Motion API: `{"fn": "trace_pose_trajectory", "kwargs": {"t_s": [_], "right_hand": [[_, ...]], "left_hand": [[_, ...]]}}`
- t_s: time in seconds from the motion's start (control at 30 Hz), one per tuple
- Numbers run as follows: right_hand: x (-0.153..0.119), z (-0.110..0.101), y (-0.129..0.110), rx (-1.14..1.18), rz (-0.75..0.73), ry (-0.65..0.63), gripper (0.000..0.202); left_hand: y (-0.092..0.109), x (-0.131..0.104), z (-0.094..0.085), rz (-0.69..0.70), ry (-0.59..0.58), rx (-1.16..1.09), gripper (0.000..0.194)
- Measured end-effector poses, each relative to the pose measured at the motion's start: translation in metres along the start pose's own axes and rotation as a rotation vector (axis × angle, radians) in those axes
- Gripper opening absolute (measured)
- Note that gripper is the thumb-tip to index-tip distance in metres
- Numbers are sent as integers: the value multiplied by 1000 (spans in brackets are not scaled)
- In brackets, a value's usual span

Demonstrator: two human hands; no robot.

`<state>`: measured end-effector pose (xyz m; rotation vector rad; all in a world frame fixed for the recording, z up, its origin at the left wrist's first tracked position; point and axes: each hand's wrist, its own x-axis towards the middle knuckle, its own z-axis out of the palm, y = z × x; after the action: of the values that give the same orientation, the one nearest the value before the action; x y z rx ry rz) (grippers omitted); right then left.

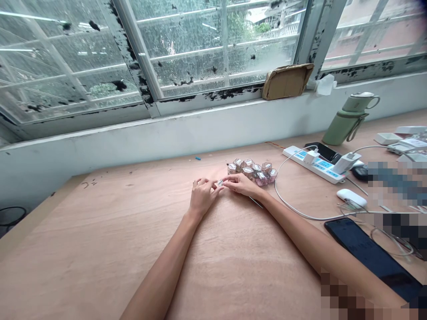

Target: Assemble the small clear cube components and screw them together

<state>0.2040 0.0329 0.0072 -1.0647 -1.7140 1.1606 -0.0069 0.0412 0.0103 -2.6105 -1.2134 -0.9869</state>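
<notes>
Between the fingertips of both hands is a small piece with a whitish top and dark marks, too small to name for sure. My left hand pinches it from the left, thumb and fingers closed in. From the right, my right hand grips its other side with thumb and forefinger. Just behind the right hand stands a cluster of several small clear hexagonal containers with pale labels on top and brownish or pinkish contents. A thin rod lies under the right wrist.
On the right are a white power strip with plugs and cables, a green bottle, a white earbud case, a dark mouse and a black phone. A cardboard box sits on the window ledge. A blue scrap lies near the wall.
</notes>
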Motion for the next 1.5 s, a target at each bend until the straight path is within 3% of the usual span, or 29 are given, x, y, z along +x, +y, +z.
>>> {"fn": "trace_pose_trajectory", "kwargs": {"t_s": [0.53,0.73,1.17,1.23,1.37,1.5], "right_hand": [[1,1,0,3,-14,-42,45],[5,-1,7,-3,-66,6,58],[5,2,7,11,-40,25,49],[7,3,10,21,-58,75,44],[10,9,15,-176,-89,234,40],[9,18,13,-568,-75,223,36]], "left_hand": [[1,0,-1,-3,-10,-23,22],[0,0,0,0,-16,-33,25],[0,0,1,39,4,-59,23],[-1,0,1,24,31,-75,24],[-5,1,3,-82,129,-123,27],[-8,1,3,-171,193,-141,28]]}}
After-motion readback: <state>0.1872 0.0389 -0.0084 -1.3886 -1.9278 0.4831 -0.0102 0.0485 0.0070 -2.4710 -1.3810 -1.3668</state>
